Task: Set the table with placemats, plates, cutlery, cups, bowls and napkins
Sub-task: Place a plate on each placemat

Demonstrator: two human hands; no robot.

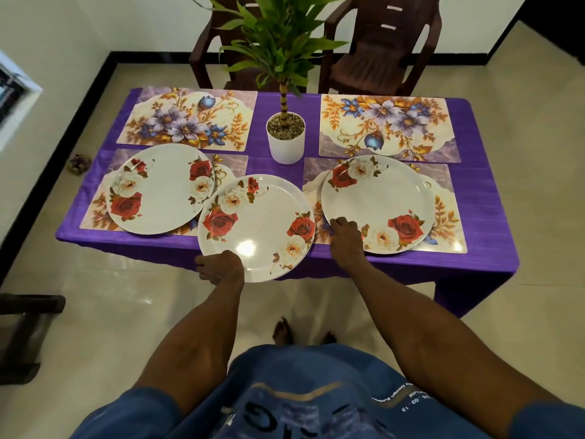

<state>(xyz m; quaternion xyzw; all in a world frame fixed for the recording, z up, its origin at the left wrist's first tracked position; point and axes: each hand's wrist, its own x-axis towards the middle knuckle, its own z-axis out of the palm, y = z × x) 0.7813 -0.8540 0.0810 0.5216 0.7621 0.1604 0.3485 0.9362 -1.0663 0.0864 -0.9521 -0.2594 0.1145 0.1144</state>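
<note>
Several floral placemats lie on the purple table (484,198): far left placemat (190,118), far right placemat (386,125), near left placemat (232,163), near right placemat (449,217). A rose-pattern plate (158,191) rests on the near left placemat. Another plate (380,201) rests on the near right one. My left hand (218,267) grips the near rim of a third plate (256,226), or a small stack, held over the table's front edge. My right hand (345,236) holds the left rim of the right plate, fingers curled at its edge.
A white pot with a green plant (286,137) stands at the table's middle. Two dark brown plastic chairs (380,52) stand behind the table. A dark piece of furniture (25,337) sits at the left on the tiled floor.
</note>
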